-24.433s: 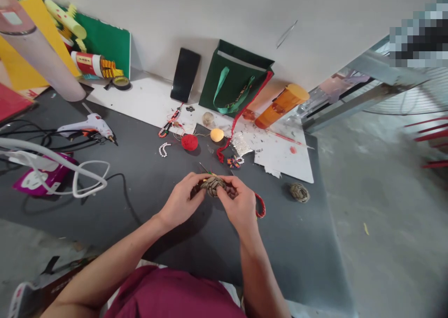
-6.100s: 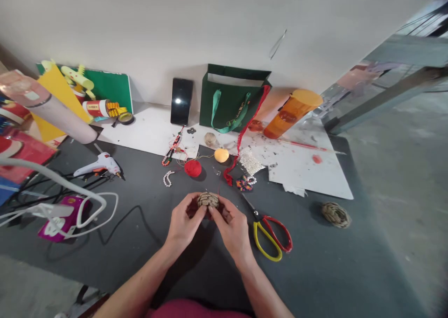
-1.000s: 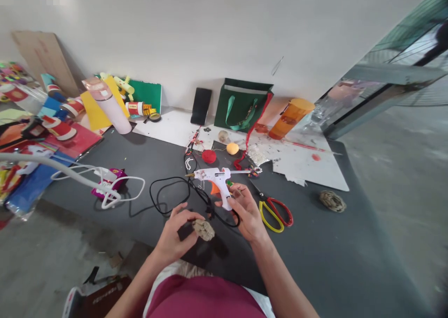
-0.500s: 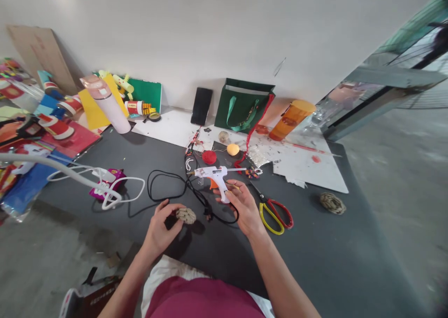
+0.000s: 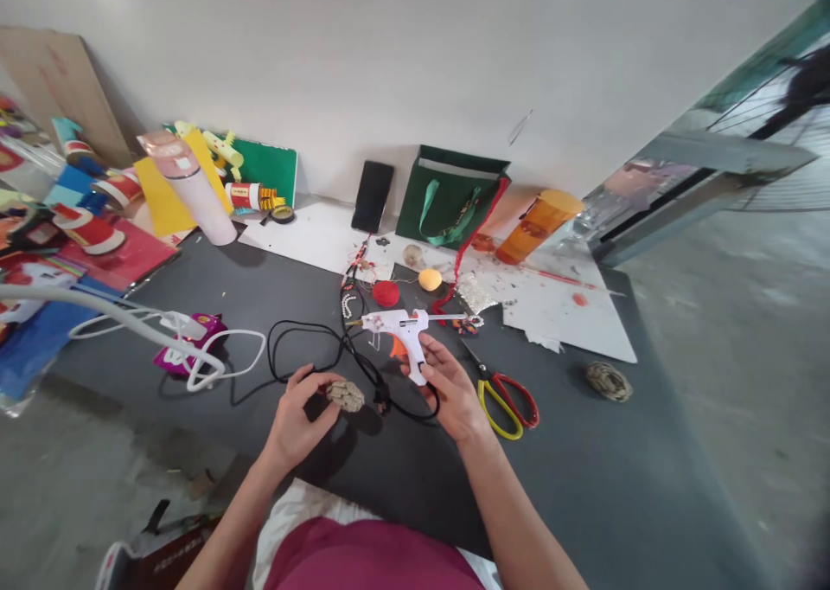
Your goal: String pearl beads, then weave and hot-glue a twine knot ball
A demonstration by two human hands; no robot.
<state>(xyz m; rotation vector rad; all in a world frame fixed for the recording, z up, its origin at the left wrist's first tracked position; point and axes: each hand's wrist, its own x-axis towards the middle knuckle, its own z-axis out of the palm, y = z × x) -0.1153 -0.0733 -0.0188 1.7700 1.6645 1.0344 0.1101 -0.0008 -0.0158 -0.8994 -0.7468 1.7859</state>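
Note:
My left hand [image 5: 299, 419] pinches a small greyish-beige coiled piece [image 5: 346, 395], like a rolled rope rosette, between thumb and fingers above the dark table. Closed around the handle of a white hot glue gun [image 5: 403, 330] is my right hand [image 5: 447, 389]. The nozzle points left and the trigger is orange; a glue stick [image 5: 447, 317] sticks out of its back. Its black cord [image 5: 415, 415] loops below the grip and across the table. Just right of my right hand lie scissors [image 5: 509, 400] with one yellow and one red handle.
A second coiled piece [image 5: 608, 381] lies at the right. Red [image 5: 386, 292] and yellow [image 5: 430, 279] balls, a phone [image 5: 373, 196], a green paper bag [image 5: 447, 196] and an orange bottle [image 5: 538, 227] are at the back. A purple power strip [image 5: 191, 343] and a pink bottle [image 5: 194, 192] are left.
The view has shifted slightly. My right-hand fingers have settled a little on the glue gun's handle. My left hand keeps hold of the coiled piece, nearly in the same place.

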